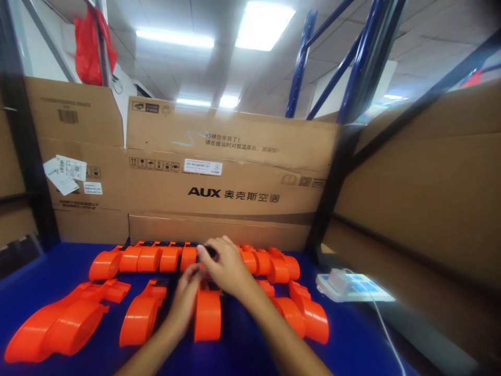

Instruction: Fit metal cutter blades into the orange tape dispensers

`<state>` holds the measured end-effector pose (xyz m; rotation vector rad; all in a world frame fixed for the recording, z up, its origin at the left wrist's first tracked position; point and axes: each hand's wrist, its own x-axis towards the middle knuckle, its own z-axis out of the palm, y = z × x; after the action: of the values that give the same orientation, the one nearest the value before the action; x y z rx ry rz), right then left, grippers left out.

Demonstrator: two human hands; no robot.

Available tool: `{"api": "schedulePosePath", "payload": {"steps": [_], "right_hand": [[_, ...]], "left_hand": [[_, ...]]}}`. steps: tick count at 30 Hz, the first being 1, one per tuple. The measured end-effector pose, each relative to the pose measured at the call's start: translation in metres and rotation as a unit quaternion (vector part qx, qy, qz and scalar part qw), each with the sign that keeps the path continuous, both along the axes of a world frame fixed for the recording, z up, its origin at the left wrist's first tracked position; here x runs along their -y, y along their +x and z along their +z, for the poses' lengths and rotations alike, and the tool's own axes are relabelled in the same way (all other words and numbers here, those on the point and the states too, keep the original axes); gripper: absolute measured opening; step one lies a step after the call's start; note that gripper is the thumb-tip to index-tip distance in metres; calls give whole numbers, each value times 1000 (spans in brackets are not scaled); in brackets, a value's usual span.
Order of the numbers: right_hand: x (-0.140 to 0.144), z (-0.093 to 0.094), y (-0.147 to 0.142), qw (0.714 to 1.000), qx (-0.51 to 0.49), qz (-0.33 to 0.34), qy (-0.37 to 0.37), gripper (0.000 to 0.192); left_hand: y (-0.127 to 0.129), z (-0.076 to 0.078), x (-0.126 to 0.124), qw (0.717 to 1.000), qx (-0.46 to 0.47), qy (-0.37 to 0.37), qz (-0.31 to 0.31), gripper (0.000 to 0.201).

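Orange piece (207, 316), rounded end nearest, long axis running away

Left hand (187, 290) — beside glossy orange plastic rounded piece (207, 316) | right hand (227, 263) — at small black part (211, 251) | brown printed cardboard panel (156, 193) backing blue table (66, 271)

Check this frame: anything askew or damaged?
One white label on the left carton sits askew, tilted more steeply than the barcode label beside it. A pale squiggle marks the AUX carton. No obvious damage shows on the orange pieces.
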<state>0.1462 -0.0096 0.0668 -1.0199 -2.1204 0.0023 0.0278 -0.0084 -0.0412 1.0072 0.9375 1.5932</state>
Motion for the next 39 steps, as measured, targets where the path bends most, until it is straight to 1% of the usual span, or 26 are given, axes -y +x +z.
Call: {"api": "schedulePosePath", "payload": {"steps": [2,3,6,8,11,18,21,26,31,36,39], "right_hand": [[-11,-17,23,997,-44,-59,2,37],[-14,-25,33,995,-60,-75,3,37],[-17,-45,51,993,-82,-83,12,32],[-15,-51,56,995,-78,-65,19,28],[-12,-52,56,996,-70,-30,35,24],[-10,-55,53,996,-70,22,42,32],[-8,-54,53,996,-69,30,44,34],[-4,-52,52,996,-66,33,42,29],[-4,-55,49,997,-64,40,19,27],[-4,-58,46,996,-76,52,6,25],[-1,-56,47,994,-84,71,-19,28]], "left_hand": [[0,-2,0,1000,-8,-13,-19,50],[0,-2,1,999,-13,-17,-27,49],[0,-1,4,999,-25,-12,-43,47],[0,0,6,998,-32,-8,-49,48],[-2,2,7,998,-40,-3,-52,50],[-4,-1,1,997,-56,11,-58,49],[-4,-1,1,996,-67,18,-60,48],[-5,0,3,994,-73,30,-72,46],[-5,-2,2,995,-65,23,-65,49],[-5,-6,-1,995,-54,23,-76,48],[-6,-6,-1,996,-30,17,-80,45]]}}
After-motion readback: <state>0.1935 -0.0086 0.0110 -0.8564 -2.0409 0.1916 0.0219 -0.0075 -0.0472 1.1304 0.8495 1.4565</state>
